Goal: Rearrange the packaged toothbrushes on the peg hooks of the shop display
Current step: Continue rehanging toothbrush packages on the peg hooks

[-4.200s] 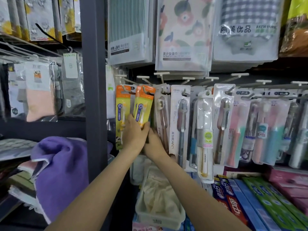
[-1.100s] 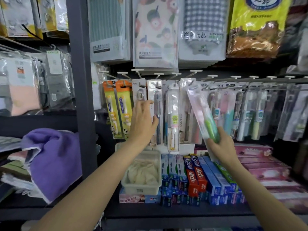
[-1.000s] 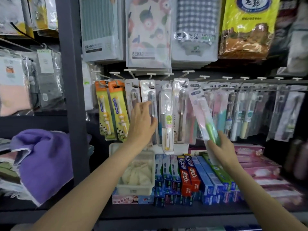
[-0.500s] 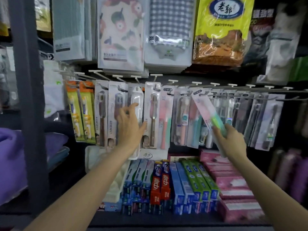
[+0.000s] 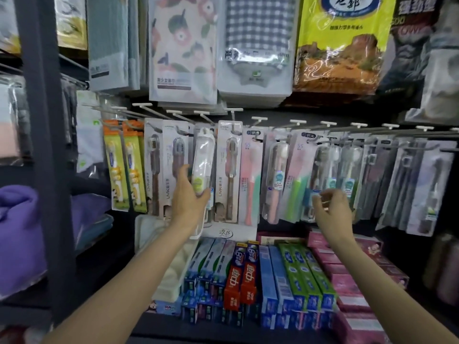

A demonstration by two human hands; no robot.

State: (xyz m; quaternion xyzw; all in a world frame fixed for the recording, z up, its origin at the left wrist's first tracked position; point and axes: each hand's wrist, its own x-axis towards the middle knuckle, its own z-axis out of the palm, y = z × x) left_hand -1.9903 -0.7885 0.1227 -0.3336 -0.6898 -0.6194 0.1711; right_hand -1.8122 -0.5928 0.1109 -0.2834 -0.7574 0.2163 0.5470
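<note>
We see a row of packaged toothbrushes [image 5: 250, 170] hanging on peg hooks [image 5: 258, 119] across the middle of the display, packs overlapping edge to edge with almost no free room between them. Our left hand [image 5: 188, 194] grips the lower end of a white blister pack [image 5: 202, 160], thumb on its left edge, fingers behind it — the pack hangs on its hook between two grey-carded packs. Our right hand [image 5: 331, 211] is released: fingers loosely curled, holding nothing, just in front of the pink-and-green pack [image 5: 295, 177] and the clear packs beside it. Below the lower pack edges, toothpaste boxes [image 5: 250, 274] fill the shelf. A dark upright post [image 5: 44, 145] bounds the row at left.
</note>
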